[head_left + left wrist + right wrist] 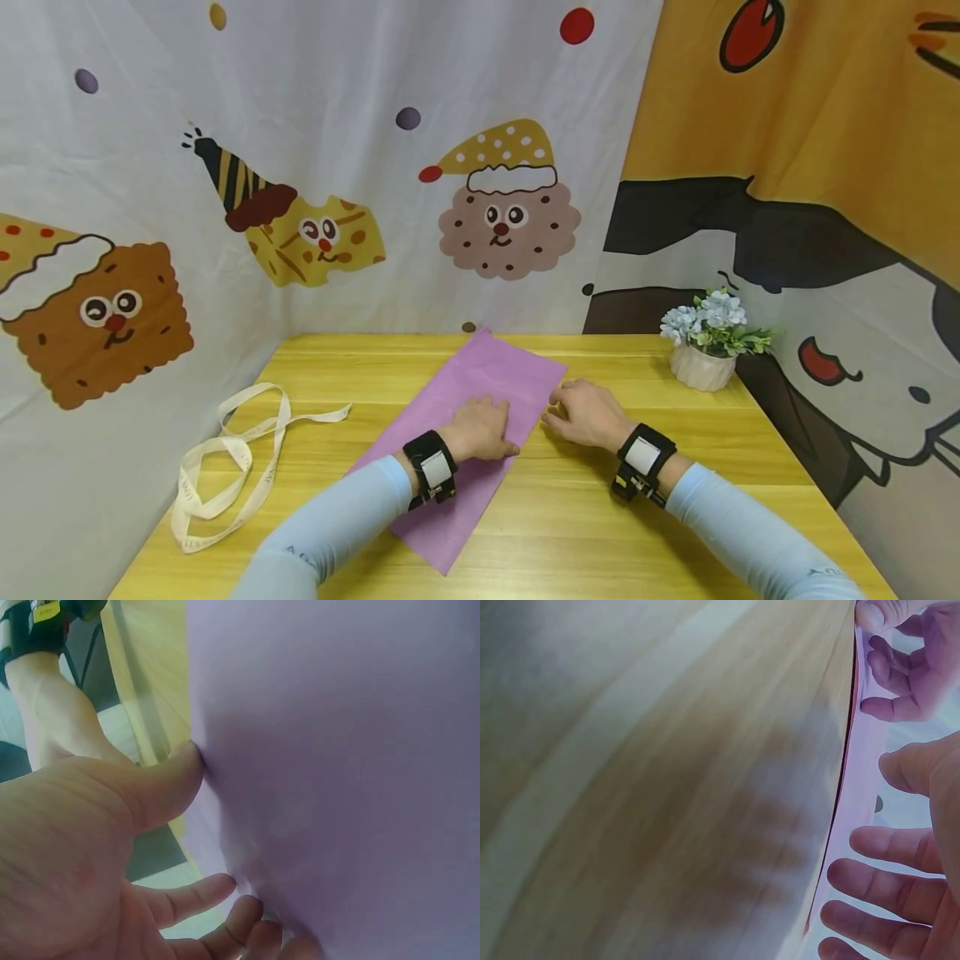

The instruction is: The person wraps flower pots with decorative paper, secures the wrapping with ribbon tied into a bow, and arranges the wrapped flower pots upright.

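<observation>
A long purple sheet (453, 383), smooth like wrapping paper, lies slantwise across the wooden table. My left hand (476, 429) rests on it, thumb at its right edge; in the left wrist view the fingertips (244, 911) of that hand touch the purple surface (352, 772). Beside the sheet's upper right edge is my right hand (588, 412), its fingers loosely bent. The right wrist view has these fingers (885, 881) spread apart with nothing between them, close to the sheet's edge. Whether they touch it I cannot tell.
A cream ribbon (281, 425) with printed letters lies in loose loops at the table's left. At the back right stands a white pot (701, 368) of pale blue flowers (705, 317). A printed cartoon curtain (337, 125) hangs behind the table (585, 533) and along its sides.
</observation>
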`<state>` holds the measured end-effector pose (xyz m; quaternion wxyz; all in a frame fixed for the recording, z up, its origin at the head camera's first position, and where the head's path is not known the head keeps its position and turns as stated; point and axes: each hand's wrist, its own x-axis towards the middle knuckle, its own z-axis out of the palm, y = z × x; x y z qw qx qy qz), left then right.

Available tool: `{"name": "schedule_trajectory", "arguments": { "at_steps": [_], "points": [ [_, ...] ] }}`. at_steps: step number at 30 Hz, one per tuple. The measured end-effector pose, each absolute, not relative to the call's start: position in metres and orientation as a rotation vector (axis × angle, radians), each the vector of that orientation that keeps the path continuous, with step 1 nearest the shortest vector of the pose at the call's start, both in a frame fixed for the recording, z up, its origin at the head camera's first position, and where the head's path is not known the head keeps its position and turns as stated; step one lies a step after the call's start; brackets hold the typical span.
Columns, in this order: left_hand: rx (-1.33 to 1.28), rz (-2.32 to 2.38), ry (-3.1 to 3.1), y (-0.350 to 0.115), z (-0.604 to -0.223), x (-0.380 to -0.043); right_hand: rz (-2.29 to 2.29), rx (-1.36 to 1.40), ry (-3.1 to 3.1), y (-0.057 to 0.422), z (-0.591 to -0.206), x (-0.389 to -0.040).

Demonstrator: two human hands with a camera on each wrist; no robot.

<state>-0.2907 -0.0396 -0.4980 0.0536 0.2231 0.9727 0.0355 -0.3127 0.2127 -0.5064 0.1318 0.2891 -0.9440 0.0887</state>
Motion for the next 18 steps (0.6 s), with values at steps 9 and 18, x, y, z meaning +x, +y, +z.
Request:
{"name": "schedule_trajectory", "arguments": {
  "at_steps": [9, 18],
  "points": [
    [0.593, 0.259, 2.905, -0.042, -0.493, -0.290, 0.245, 0.841, -2.761, 0.210, -0.506, -0.312],
    [0.560, 0.327, 2.938, -0.039, -0.490, -0.285, 0.266, 0.845, -2.786, 0.207, -0.507, -0.313]
  ]
}}
